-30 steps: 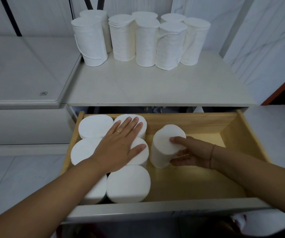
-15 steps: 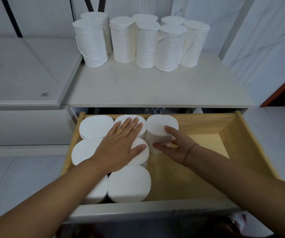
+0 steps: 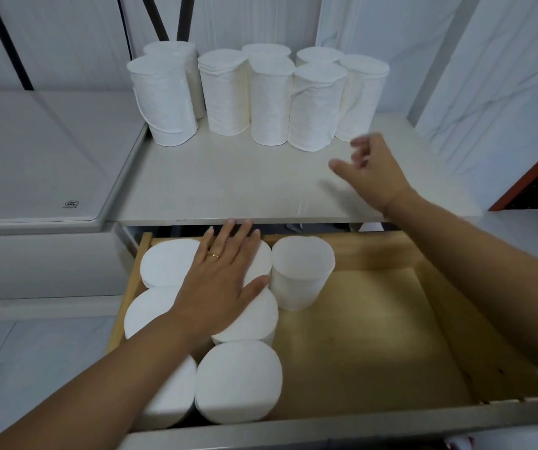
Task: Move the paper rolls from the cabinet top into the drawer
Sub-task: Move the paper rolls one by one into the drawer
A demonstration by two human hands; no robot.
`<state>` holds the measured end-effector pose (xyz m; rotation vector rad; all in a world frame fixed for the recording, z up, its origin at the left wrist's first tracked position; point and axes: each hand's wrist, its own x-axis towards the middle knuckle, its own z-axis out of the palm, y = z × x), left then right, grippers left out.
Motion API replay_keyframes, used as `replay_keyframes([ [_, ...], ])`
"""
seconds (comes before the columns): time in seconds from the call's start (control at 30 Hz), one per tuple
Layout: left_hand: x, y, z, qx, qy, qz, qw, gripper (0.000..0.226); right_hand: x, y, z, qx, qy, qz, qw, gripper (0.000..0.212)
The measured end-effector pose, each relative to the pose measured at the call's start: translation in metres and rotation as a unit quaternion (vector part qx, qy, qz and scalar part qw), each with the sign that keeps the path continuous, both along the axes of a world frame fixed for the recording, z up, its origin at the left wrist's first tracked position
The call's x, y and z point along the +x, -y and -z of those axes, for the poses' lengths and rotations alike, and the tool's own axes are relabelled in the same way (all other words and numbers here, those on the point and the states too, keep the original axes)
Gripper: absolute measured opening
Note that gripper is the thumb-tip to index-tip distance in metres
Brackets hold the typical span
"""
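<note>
Pale wooden drawer (image 3: 374, 319) stood pulled open beneath a flat off-white cabinet top (image 3: 228, 186). Its left part was packed with upright white paper rolls (image 3: 238, 381). A second cluster of rolls (image 3: 271, 102) stood on end at the back of the top, before white marbled wall panels (image 3: 495, 60). Person's left hand (image 3: 219, 287) lay flat, fingers straight, on the drawer's rolls. Their right hand (image 3: 371, 170), blurred, hovered over the top near the rightmost roll, fingers loosely spread, holding nothing.
</note>
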<state>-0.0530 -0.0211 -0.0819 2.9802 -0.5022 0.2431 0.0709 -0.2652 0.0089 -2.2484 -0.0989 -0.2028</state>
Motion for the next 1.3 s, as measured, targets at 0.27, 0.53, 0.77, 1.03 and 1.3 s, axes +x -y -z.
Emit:
replay_keyframes([
  [0.27, 0.003, -0.003, 0.006, -0.001, 0.003, -0.023, 1.000, 0.071, 0.111, -0.035, -0.030, -0.087, 0.083, -0.006, 0.993, 0.086],
  [0.53, 0.003, -0.003, 0.006, -0.011, 0.004, -0.017, 1.000, 0.068, 0.132, -0.038, -0.029, -0.004, 0.118, -0.009, 0.993, 0.056],
  [0.77, 0.002, -0.003, 0.007, -0.015, 0.004, -0.016, 1.000, 0.068, 0.116, -0.040, -0.040, 0.015, 0.105, 0.025, 0.994, 0.057],
  [1.03, 0.000, -0.002, 0.004, -0.010, -0.004, -0.014, 1.000, 0.072, -0.008, 0.025, -0.037, 0.002, 0.097, -0.065, 0.993, 0.062],
  [1.3, -0.005, 0.000, 0.004, -0.013, -0.046, -0.012, 0.999, 0.079, -0.100, 0.080, -0.020, -0.055, -0.029, -0.131, 0.989, 0.074],
])
